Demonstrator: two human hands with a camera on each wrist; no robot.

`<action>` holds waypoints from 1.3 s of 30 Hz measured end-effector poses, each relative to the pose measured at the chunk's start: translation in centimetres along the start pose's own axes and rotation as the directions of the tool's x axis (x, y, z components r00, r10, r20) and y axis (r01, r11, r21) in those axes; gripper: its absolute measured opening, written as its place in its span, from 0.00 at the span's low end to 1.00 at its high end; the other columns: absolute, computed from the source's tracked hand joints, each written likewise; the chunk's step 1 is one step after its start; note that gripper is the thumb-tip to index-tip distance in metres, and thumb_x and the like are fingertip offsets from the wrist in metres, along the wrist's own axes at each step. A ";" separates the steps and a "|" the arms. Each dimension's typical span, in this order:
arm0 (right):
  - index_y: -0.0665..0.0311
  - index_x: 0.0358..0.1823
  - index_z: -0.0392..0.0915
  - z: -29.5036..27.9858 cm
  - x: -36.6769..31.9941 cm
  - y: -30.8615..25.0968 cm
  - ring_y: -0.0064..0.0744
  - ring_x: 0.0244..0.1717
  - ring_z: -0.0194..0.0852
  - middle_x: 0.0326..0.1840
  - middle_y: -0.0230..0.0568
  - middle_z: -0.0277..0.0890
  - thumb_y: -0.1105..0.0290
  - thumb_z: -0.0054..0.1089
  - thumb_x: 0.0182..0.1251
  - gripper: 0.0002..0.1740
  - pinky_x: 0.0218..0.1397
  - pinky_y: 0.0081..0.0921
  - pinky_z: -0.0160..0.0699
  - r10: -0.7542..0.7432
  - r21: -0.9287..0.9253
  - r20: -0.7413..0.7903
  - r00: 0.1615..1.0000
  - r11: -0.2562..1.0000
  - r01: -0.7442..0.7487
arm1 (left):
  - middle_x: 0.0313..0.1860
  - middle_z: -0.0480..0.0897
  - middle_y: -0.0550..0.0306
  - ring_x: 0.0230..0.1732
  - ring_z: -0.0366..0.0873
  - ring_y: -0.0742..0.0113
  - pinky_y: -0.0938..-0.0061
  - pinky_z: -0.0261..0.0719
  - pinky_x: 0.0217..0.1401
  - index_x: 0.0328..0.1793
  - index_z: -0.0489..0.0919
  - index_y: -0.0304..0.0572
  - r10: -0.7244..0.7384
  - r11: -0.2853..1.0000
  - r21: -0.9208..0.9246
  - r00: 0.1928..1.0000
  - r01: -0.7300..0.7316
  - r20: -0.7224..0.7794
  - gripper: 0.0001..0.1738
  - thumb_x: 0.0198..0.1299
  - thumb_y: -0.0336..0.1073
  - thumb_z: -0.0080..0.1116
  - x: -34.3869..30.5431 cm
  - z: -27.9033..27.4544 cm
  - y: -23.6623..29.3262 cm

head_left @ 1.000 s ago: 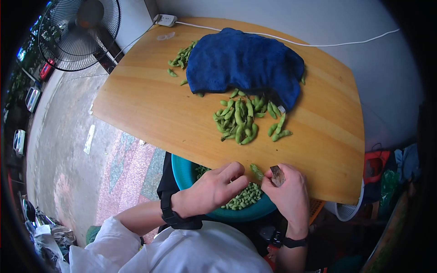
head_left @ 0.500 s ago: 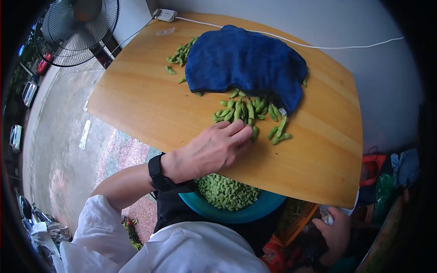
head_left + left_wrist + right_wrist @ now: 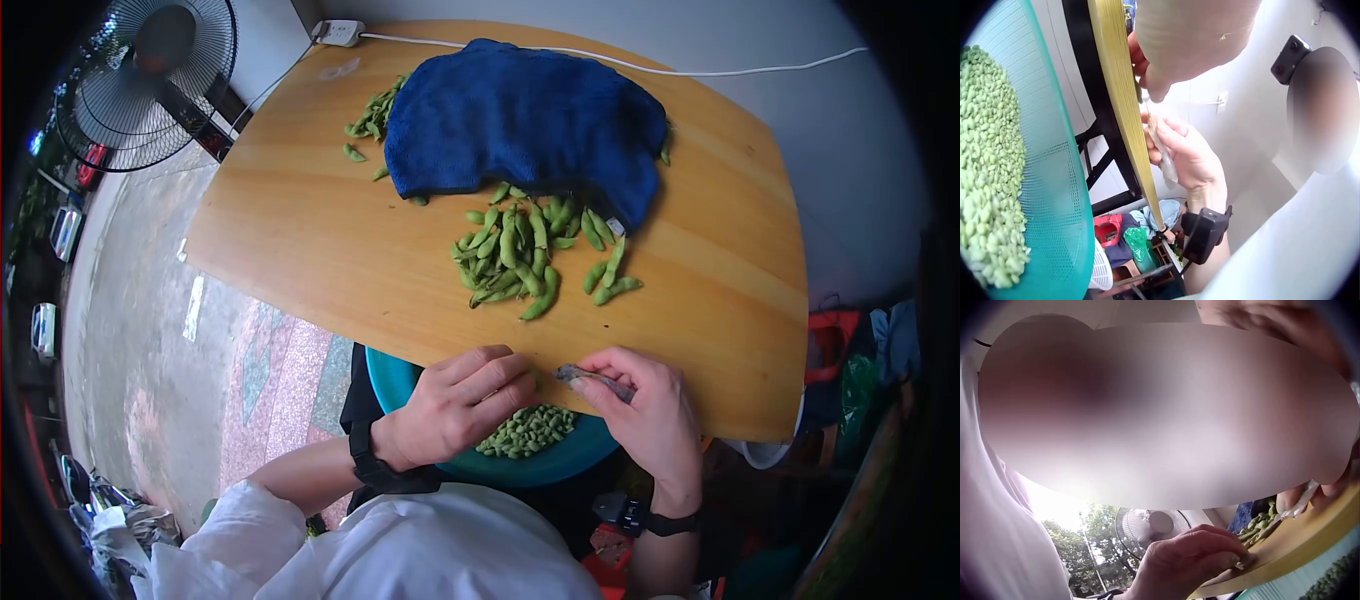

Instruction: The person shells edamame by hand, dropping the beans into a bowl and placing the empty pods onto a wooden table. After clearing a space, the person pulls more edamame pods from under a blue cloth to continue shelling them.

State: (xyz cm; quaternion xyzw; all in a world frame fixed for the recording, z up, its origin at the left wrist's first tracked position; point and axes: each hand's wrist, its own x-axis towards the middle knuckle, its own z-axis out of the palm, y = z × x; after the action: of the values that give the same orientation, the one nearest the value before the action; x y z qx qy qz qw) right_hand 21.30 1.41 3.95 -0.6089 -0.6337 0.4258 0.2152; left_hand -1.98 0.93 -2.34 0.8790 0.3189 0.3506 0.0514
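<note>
At the table's front edge, my left hand [image 3: 462,402] has its fingers curled in, pinching a green soybean pod [image 3: 1139,94] that is mostly hidden by the fingers. Close to its right, my right hand [image 3: 655,412] holds a thin, flat piece wrapped in clear plastic [image 3: 1165,153], its narrow dark end pointing toward the left hand. Below the edge is a teal mesh basket [image 3: 1054,187] with many shelled green beans [image 3: 988,169] in it. A loose pile of soybean pods [image 3: 510,250] lies on the wooden table [image 3: 330,240] beyond both hands.
A blue towel [image 3: 525,125] covers part of the pods at the back. A power strip [image 3: 340,33] with a white cord [image 3: 640,68] runs along the wall side. The fan [image 3: 150,85] stands at the far left, and a white basket [image 3: 1101,265] sits under the table's right end.
Half a second ago the left hand was at the pod pile and the right hand low at the right by an orange basket. Both have come back together at the table edge.
</note>
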 end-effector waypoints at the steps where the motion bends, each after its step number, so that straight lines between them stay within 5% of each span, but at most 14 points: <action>1: 0.68 0.47 0.86 0.1 0.4 -0.1 0.39 0.39 0.90 0.40 0.49 0.88 0.70 0.72 0.69 0.10 0.43 0.33 0.85 0.000 -0.001 0.004 1.000 1.000 0.000 | 0.50 0.86 0.53 0.48 0.87 0.56 0.66 0.87 0.44 0.48 0.86 0.39 -0.052 0.999 0.007 0.998 0.052 -0.046 0.19 0.49 0.30 0.78 0.0 0.3 0.3; 7: 0.68 0.43 0.87 0.5 1.6 -0.1 0.37 0.36 0.89 0.38 0.48 0.88 0.69 0.73 0.68 0.10 0.40 0.31 0.84 -0.060 -0.040 0.032 0.998 0.997 0.061 | 0.53 0.82 0.51 0.53 0.84 0.53 0.63 0.87 0.52 0.48 0.84 0.38 -0.167 0.985 -0.059 0.983 0.163 -0.075 0.18 0.48 0.30 0.70 -0.6 1.2 1.1; 19: 0.68 0.35 0.83 0.0 3.5 -1.2 0.33 0.27 0.86 0.27 0.46 0.86 0.70 0.77 0.63 0.11 0.33 0.33 0.80 0.129 -0.063 0.156 0.979 0.991 -0.120 | 0.54 0.82 0.51 0.53 0.84 0.54 0.65 0.86 0.52 0.49 0.85 0.40 -0.148 0.987 -0.079 0.988 0.143 -0.054 0.19 0.49 0.32 0.68 -0.9 1.3 0.4; 26: 0.68 0.32 0.81 -0.4 4.2 -2.1 0.47 0.27 0.83 0.24 0.48 0.83 0.71 0.75 0.61 0.10 0.35 0.40 0.78 0.105 -0.196 0.196 0.975 0.978 -0.066 | 0.54 0.81 0.51 0.51 0.82 0.55 0.66 0.85 0.50 0.54 0.84 0.40 -0.183 0.981 -0.077 0.982 0.178 -0.055 0.20 0.52 0.31 0.67 -0.4 1.3 0.3; 28: 0.68 0.32 0.81 -0.4 4.3 -2.1 0.49 0.28 0.84 0.25 0.49 0.83 0.71 0.75 0.61 0.10 0.35 0.42 0.78 0.093 -0.198 0.201 0.975 0.979 -0.053 | 0.47 0.80 0.55 0.44 0.80 0.55 0.65 0.82 0.44 0.49 0.84 0.42 -0.160 0.983 -0.085 0.986 0.164 0.047 0.20 0.49 0.31 0.77 0.8 0.4 -0.2; 31: 0.68 0.31 0.81 -0.3 4.2 -2.4 0.50 0.28 0.84 0.25 0.50 0.83 0.71 0.75 0.60 0.10 0.36 0.42 0.78 0.104 -0.237 0.197 0.975 0.970 -0.055 | 0.45 0.77 0.53 0.44 0.76 0.53 0.63 0.79 0.45 0.49 0.82 0.41 -0.134 0.970 -0.165 0.961 0.176 0.240 0.19 0.51 0.31 0.76 2.3 -0.8 -1.0; 37: 0.67 0.33 0.82 -0.3 4.0 -2.4 0.54 0.33 0.86 0.28 0.52 0.85 0.70 0.75 0.60 0.10 0.41 0.46 0.81 0.069 -0.305 0.180 0.981 0.952 -0.011 | 0.44 0.73 0.50 0.46 0.76 0.49 0.59 0.79 0.48 0.44 0.75 0.39 -0.031 0.937 -0.322 0.950 0.137 0.312 0.13 0.59 0.30 0.68 3.7 -0.8 -2.5; 39: 0.67 0.34 0.83 -0.3 4.0 -2.4 0.56 0.36 0.86 0.30 0.53 0.85 0.70 0.74 0.60 0.10 0.44 0.48 0.81 0.064 -0.312 0.180 0.982 0.950 -0.005 | 0.42 0.75 0.52 0.44 0.76 0.50 0.60 0.79 0.45 0.45 0.78 0.40 -0.008 0.937 -0.334 0.960 0.104 0.278 0.15 0.55 0.30 0.72 3.5 -0.8 -2.6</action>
State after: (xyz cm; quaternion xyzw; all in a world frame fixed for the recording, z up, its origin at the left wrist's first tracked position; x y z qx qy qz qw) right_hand 19.44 5.52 5.03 -0.6032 -0.6993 0.3805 0.0486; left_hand -1.92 5.02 -0.53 0.8866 0.2675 0.2751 0.2581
